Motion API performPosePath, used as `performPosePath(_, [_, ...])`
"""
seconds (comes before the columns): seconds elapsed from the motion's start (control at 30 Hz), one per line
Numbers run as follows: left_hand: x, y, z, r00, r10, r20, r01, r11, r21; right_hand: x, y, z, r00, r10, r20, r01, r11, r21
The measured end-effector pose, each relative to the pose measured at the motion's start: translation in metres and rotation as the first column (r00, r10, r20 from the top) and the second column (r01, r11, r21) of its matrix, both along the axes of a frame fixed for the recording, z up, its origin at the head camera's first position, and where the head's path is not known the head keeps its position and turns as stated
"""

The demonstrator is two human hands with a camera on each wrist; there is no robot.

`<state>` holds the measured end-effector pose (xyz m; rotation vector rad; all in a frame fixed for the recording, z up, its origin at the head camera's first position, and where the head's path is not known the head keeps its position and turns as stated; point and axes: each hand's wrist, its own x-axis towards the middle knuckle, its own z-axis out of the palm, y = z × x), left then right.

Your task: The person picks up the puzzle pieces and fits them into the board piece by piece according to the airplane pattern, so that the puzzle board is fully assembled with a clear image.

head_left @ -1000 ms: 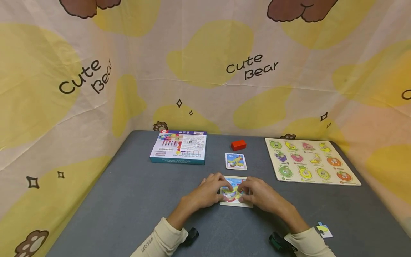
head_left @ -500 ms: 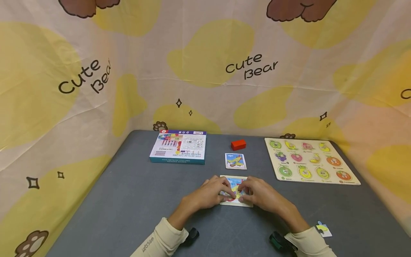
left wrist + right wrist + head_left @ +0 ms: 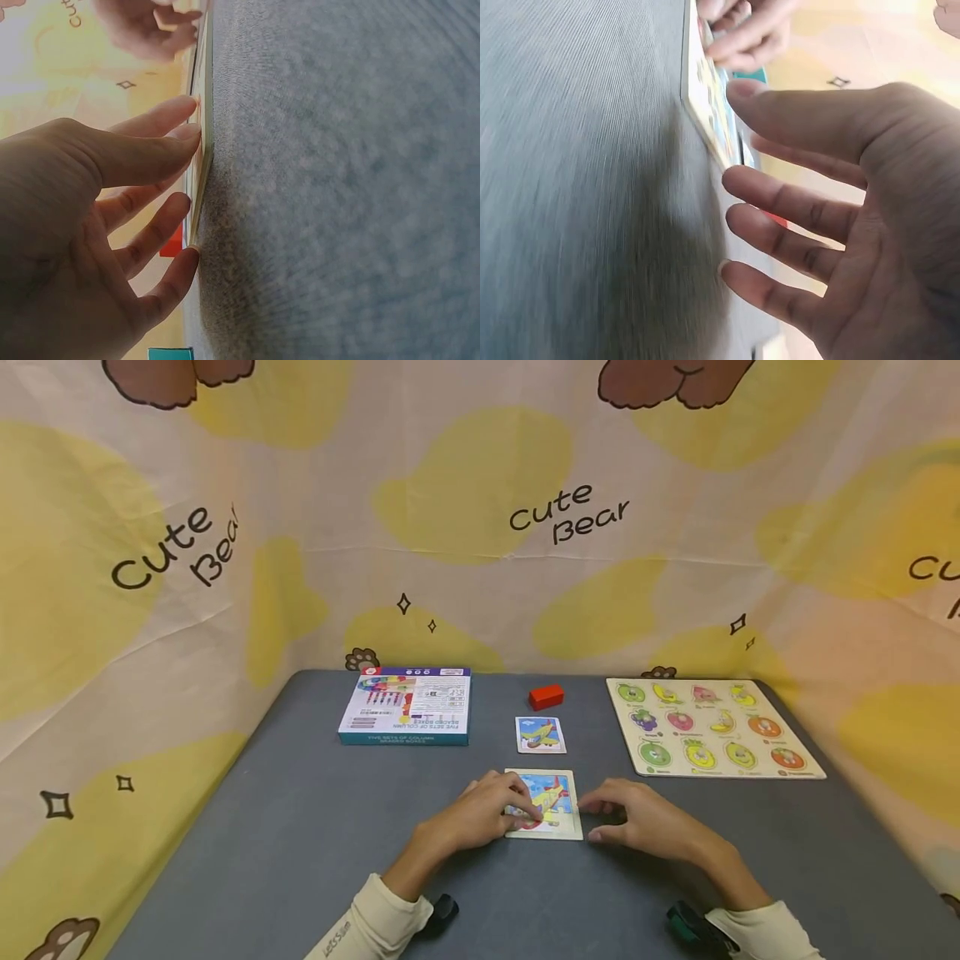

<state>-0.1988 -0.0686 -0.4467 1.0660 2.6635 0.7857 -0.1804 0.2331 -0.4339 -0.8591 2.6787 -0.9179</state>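
A small airplane jigsaw puzzle [image 3: 558, 793] in a pale frame lies flat on the grey table in the head view. Its lower right part shows a bare cream patch. My left hand [image 3: 487, 810] rests on the puzzle's left side, fingertips touching its face; in the left wrist view the left hand [image 3: 112, 202] has bent, spread fingers along the thin board. Just right of the board, my right hand [image 3: 648, 818] is apart from it and holds nothing. Spread, loosely bent fingers of the right hand [image 3: 832, 210] show in the right wrist view.
Behind the puzzle lie an airplane picture card [image 3: 540, 736] and a red block [image 3: 546, 697]. A boxed bead set [image 3: 405, 710] stands back left. A fruit puzzle board [image 3: 716, 727] lies back right. Printed cloth walls [image 3: 457, 527] border the table [image 3: 300, 835].
My right hand has lifted off the puzzle and moved right, uncovering its right side. The left hand stays on the puzzle. The loose puzzle piece at lower right is now out of sight.
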Motion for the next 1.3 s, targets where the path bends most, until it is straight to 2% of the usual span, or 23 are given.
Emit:
performPosePath(0.23, [0.001, -0.001, 0.002, 1.000, -0.004, 0.016, 0.003, 1.000, 0.012, 0.019, 0.037, 0.006, 0.998, -0.066, 0.003, 0.065, 0.998, 0.014])
performPosePath(0.37, [0.001, -0.001, 0.002, 1.000, -0.007, 0.015, 0.006, 1.000, 0.013, 0.029, 0.061, 0.008, 0.991, -0.127, 0.043, 0.126, 0.992, 0.025])
performPosePath(0.5, [0.001, -0.001, 0.003, 1.000, -0.006, 0.016, 0.006, 1.000, 0.013, 0.038, 0.084, 0.008, 0.986, -0.157, 0.063, 0.157, 0.988, 0.017])
performPosePath(0.83, [0.002, -0.002, 0.003, 1.000, -0.004, 0.024, 0.004, 1.000, 0.023, 0.058, 0.127, -0.006, 0.984, -0.175, -0.039, 0.175, 0.985, -0.008])
performPosePath(1.1, [0.002, -0.001, 0.002, 1.000, 0.001, 0.030, -0.001, 1.000, 0.019, 0.070, 0.153, -0.015, 0.977, -0.213, 0.025, 0.213, 0.977, 0.022])
performPosePath(1.3, [0.002, -0.001, 0.002, 0.999, 0.009, 0.039, -0.009, 1.000, 0.008, 0.077, 0.164, -0.021, 0.968, -0.250, -0.016, 0.251, 0.967, 0.039])
